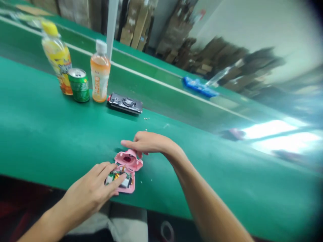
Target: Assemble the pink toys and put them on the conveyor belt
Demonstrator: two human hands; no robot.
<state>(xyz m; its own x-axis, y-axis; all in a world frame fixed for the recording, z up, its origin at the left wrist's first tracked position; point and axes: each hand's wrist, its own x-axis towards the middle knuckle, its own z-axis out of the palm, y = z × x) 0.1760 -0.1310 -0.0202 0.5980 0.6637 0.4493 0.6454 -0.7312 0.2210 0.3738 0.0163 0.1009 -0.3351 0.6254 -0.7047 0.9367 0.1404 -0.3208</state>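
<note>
A pink plastic casing [130, 191] lies near the front edge of the green table, with a green circuit board and a silver-white block [125, 182] inside it. My left hand [97, 183] grips it from the left, the fingers across its top and one fingertip on the block. Behind the casing, a pink shaped cover [133, 163] is tilted up, its hollow inside facing me. My right hand [145, 143] reaches over from the right, fingers curled down at the back of this cover and thumb out to the left. Its fingertips are partly hidden.
A yellow-capped bottle [57, 57], a green can [79, 85], an orange drink bottle [100, 74] and a dark phone-like device [126, 103] stand or lie at the back. Small white bits [146, 118] are scattered around. Beyond a raised edge lies a blue tray-like object [199, 87].
</note>
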